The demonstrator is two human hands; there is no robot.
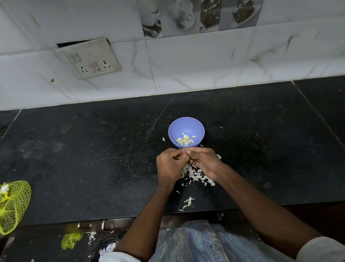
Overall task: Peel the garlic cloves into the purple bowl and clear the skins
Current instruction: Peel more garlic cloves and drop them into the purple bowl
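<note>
The purple bowl (185, 125) stands on the black counter (87, 158) and holds several peeled garlic cloves (185, 140). Just in front of it my left hand (170, 164) and my right hand (204, 159) are pressed together, fingertips meeting. Their fingers curl around something small that I cannot see; it is hidden between them. A heap of white garlic skins (193, 174) lies on the counter under and behind my hands. More skin scraps (188, 202) lie nearer the counter's front edge.
A yellow-green mesh bag (7, 206) lies at the counter's left front. The tiled wall with a socket plate (89, 57) rises behind. Below the edge, skins and a mesh scrap (70, 240) lie on the floor beside a dark bin (104, 248).
</note>
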